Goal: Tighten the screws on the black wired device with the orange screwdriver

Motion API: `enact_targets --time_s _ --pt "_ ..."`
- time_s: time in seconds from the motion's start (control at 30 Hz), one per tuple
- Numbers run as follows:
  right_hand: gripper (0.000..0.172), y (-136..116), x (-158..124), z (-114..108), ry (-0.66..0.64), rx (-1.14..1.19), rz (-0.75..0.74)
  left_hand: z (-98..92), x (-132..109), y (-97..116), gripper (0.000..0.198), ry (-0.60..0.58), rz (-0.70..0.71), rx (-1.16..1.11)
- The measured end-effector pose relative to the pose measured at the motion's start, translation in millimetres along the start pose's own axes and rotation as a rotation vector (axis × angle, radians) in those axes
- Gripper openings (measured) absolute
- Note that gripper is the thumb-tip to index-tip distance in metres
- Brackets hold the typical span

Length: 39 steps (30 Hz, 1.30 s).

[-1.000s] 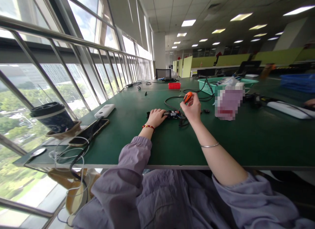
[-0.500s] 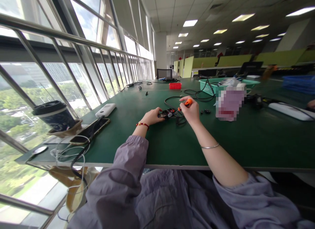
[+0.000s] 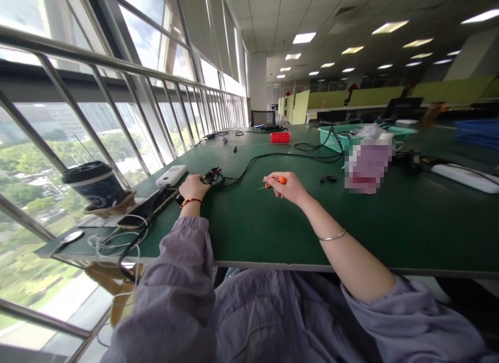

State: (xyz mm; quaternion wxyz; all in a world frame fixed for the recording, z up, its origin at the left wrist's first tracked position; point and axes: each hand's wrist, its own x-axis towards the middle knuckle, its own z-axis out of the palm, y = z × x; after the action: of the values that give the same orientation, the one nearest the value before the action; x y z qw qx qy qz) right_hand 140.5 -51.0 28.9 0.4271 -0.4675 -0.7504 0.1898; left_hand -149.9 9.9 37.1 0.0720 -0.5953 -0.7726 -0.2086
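My left hand (image 3: 193, 188) is closed around a dark device with small parts and a cable at its end (image 3: 211, 176); its exact kind is hard to make out. It sits low over the green table (image 3: 249, 228), left of centre. A black cable (image 3: 253, 159) runs from the device toward the back right. My right hand (image 3: 290, 186) grips a screwdriver with an orange handle (image 3: 282, 180), its thin metal shaft pointing left, apart from the device. Small black parts (image 3: 330, 178) lie on the table to the right of this hand.
At left stand a coffee cup (image 3: 91, 183) in a carton holder, a phone (image 3: 156, 207), a white power bank-like block (image 3: 171, 176) and white cables (image 3: 111, 238). A red box (image 3: 280, 138) and a green basket (image 3: 331, 140) stand farther back. A white power strip (image 3: 465, 178) lies right.
My left hand has moved left with the device, pulling its cable along. The screwdriver in my right hand has come away from the device and dropped slightly lower and left.
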Motion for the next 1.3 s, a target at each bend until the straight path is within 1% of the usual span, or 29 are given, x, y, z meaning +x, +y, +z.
enact_targets --time_s 0.13,0.2,0.27,0.33,0.47,0.53,0.7,0.77,0.8,0.87,0.93,0.97,1.07,1.17,1.2,1.23,1.3 --pt "0.042 0.5 0.5 -3.0 0.009 -0.050 0.035 -2.6 -0.7 -12.2 0.035 0.189 -0.224 -0.018" --pt "0.042 0.5 0.7 -2.9 0.004 -0.059 0.041 -3.7 -1.5 -14.8 0.032 0.290 -0.269 -0.024" --pt "0.042 0.1 0.6 -2.3 0.001 -0.061 0.043 -3.0 -2.5 -15.8 0.031 0.357 -0.266 -0.008" --pt "0.043 -0.5 0.4 -1.9 -0.006 -0.062 0.044 -0.2 -3.6 -15.2 0.032 0.372 -0.258 0.028" --pt "0.043 -1.8 0.0 -2.6 -0.028 -0.081 0.046 7.4 -5.1 -10.7 0.032 0.336 -0.264 0.084" --pt "0.044 -2.2 -0.3 -3.0 -0.038 -0.093 0.049 9.8 -5.0 -8.9 0.032 0.341 -0.260 0.090" --pt "0.047 -1.9 -0.6 -3.1 -0.087 -0.106 0.089 10.6 -3.7 -11.8 0.034 0.370 -0.260 0.046" --pt "0.045 0.1 0.3 -2.9 -0.075 -0.107 0.101 9.6 -3.2 -13.3 0.034 0.396 -0.234 0.012" --pt "0.042 1.9 1.2 -2.8 -0.051 -0.111 0.105 9.0 -3.0 -13.2 0.034 0.413 -0.202 -0.006" --pt "0.035 7.2 3.6 -2.7 0.036 -0.139 0.118 7.7 -3.0 -9.6 0.034 0.441 -0.093 -0.035" --pt "0.026 14.0 6.0 -3.1 0.158 -0.201 0.132 7.1 -4.1 -0.1 0.033 0.441 0.064 -0.045" --pt "0.024 17.4 7.0 -3.6 0.214 -0.240 0.152 7.3 -5.5 7.4 0.033 0.428 0.158 -0.042" --pt "0.029 25.2 8.5 -6.8 0.344 -0.285 0.247 10.3 -14.3 40.2 0.032 0.353 0.511 -0.014" --pt "0.035 29.1 8.4 -11.9 0.457 -0.263 0.348 17.4 -29.4 82.8 0.033 0.273 0.899 0.010" --pt "0.036 30.2 8.3 -13.6 0.493 -0.258 0.374 20.5 -34.7 96.8 0.033 0.254 0.991 0.002" --pt "0.037 31.5 8.4 -15.1 0.521 -0.255 0.396 24.0 -39.7 109.9 0.033 0.247 1.048 -0.018" --pt "0.037 35.1 8.8 -17.3 0.541 -0.248 0.429 31.8 -47.5 130.9 0.034 0.225 1.080 -0.058"
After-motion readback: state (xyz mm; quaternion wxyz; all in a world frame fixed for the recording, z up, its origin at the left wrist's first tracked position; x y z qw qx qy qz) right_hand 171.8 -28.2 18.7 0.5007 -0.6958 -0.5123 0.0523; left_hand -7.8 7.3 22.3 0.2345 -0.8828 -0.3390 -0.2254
